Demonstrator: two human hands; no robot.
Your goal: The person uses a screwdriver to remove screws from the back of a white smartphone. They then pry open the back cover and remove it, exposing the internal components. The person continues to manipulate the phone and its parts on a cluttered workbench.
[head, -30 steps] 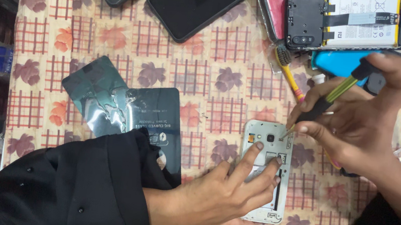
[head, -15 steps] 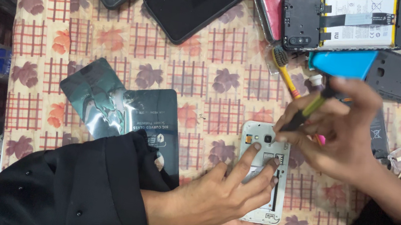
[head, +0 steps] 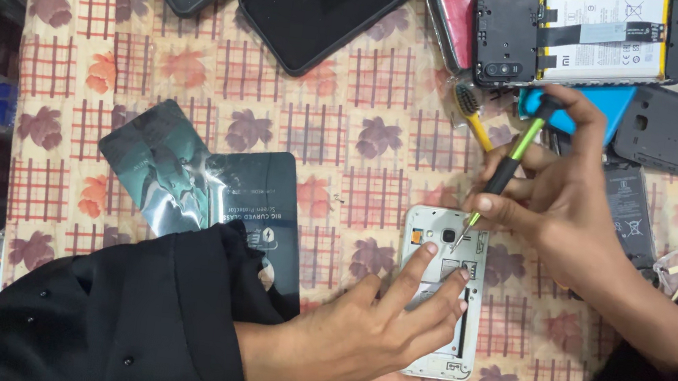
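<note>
While the left hand [head: 356,337] lies flat, pinning the opened white phone [head: 440,291] to the desk [head: 344,148], the right hand [head: 563,203] grips a green-handled screwdriver [head: 505,169], its tip on the phone.

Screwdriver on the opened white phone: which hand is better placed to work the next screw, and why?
Right. The right hand already holds the screwdriver, tip on the white phone; the left hand lies flat, steadying it.

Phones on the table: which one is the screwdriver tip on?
The white opened phone under the left hand; the right hand sets the green-handled screwdriver there. The opened black phone and the two face-up black phones lie untouched.
</note>
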